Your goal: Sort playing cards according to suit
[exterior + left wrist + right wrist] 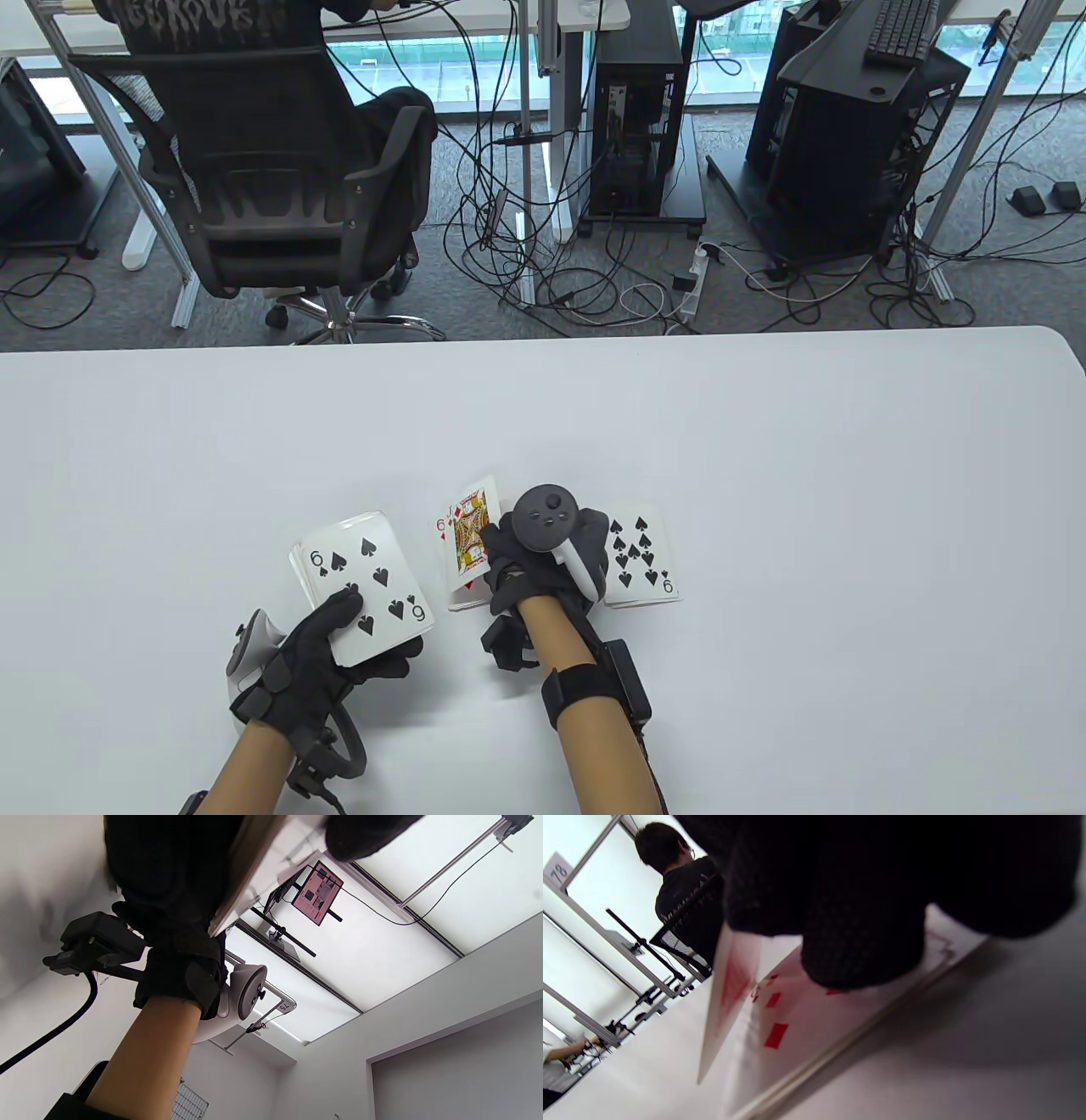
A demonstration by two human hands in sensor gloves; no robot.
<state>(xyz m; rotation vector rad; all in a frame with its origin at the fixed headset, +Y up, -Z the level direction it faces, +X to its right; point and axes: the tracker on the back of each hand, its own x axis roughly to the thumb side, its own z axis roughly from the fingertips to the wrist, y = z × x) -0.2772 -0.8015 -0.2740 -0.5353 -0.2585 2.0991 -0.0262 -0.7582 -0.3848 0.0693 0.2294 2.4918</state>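
left hand point(327, 649): at 7 o'clock on the table point(848, 475), fingers curled under the deck point(363, 586), thumb pressed on its face. Top card shows 6 of spades, face up.
deck handling: light stack, slick faces; judged prone to fanning if grip loosens. Thumb on top plus fingers below looks adequate; peel the top card from a short edge or corner.
right hand point(543, 556): at 6 o'clock, just right of the deck, palm down on the red pile point(465, 552). The right wrist view shows a fingertip point(861, 955) pressing the top card. Whether it pinches that card, cannot tell.
red pile: diamond court card on top, 1 edge lifted off the card beneath, a 6 peeking out at its left. Thin, flexible stock; bends easily, so push flat, don't crease.
spade pile point(645, 556): at 5 o'clock, touching the right hand's far side, spade pips up, lying flat.
next card: judged a spade, so bound for the spade pile.
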